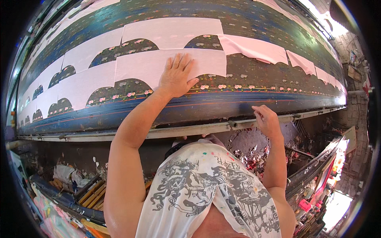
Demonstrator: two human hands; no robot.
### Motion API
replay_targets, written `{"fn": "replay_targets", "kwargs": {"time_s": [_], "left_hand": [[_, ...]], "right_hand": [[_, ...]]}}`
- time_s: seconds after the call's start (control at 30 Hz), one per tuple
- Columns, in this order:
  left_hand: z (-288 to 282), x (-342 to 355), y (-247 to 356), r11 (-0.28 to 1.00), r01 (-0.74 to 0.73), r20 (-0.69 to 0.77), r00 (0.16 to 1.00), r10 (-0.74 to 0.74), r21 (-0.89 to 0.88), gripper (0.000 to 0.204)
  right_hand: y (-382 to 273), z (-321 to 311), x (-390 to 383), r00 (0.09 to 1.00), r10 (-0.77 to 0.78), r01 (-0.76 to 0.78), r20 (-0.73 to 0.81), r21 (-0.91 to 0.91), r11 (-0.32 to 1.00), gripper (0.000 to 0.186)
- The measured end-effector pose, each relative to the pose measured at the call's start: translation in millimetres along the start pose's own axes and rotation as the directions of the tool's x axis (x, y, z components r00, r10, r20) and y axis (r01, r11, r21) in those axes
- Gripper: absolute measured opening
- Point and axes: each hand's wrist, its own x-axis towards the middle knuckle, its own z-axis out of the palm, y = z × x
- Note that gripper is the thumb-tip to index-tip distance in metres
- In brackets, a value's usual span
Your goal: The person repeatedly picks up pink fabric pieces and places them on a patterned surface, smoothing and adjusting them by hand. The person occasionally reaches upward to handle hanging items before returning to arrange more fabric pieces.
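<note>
left end: near row of pale pink panels (85, 83) lies on the long dark table (254, 70), curved cutouts facing the wearer, edges close together. they look flat from here; the far-left ones are too small to judge.

middle: left hand (177, 76) palm down on the near-row panel (139, 64), fingers spread wide, gripping nothing. that panel is the piece being worked: upper edge against the far-row panel (170, 32), cutouts toward the front edge, right edge straight. near row stops at that edge.

right of that: far row carries on with a rumpled panel (254, 48), lower edge wavy and folded, then a second creased panel (299, 62) with its corner off line. smaller ones follow, detail lost to the lens.

right hand (266, 119): over the front rail (174, 131) near the table edge, fingers curled, thumb near index. narrow pose; can't tell if anything is pinched in it.

step in hand, my read: pressing the near-row panel flat and into line. looks nearly done, no big wrinkle visible around the palm. next move calls for a light sweep out to the right edge and corners without dragging the cloth; the rumpled panels then need the same flattening.
</note>
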Motion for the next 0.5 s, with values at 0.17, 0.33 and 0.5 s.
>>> {"fn": "replay_targets", "kwargs": {"time_s": [0.17, 0.33, 0.5], "left_hand": [[1.8, 7.5, 9.0, 0.998, 0.057, 0.039, 0.998, -0.057, -0.002, 0.079], [8.7, 25.0, 42.6, 0.974, 0.208, 0.052, 0.976, -0.213, 0.091, 0.078], [15.6, 44.9, 87.6, 0.973, 0.221, 0.076, 0.971, -0.226, 0.07, 0.082]], "right_hand": [[19.4, -24.8, 1.9, 0.999, -0.035, 0.035, 0.002, -0.033, 0.999, 0.026], [71.8, -57.9, 39.8, 0.977, -0.213, 0.209, -0.028, -0.114, 0.971, 0.021], [153.8, -88.3, 104.3, 0.935, -0.35, 0.331, -0.054, -0.215, 0.919, 0.019]]}}
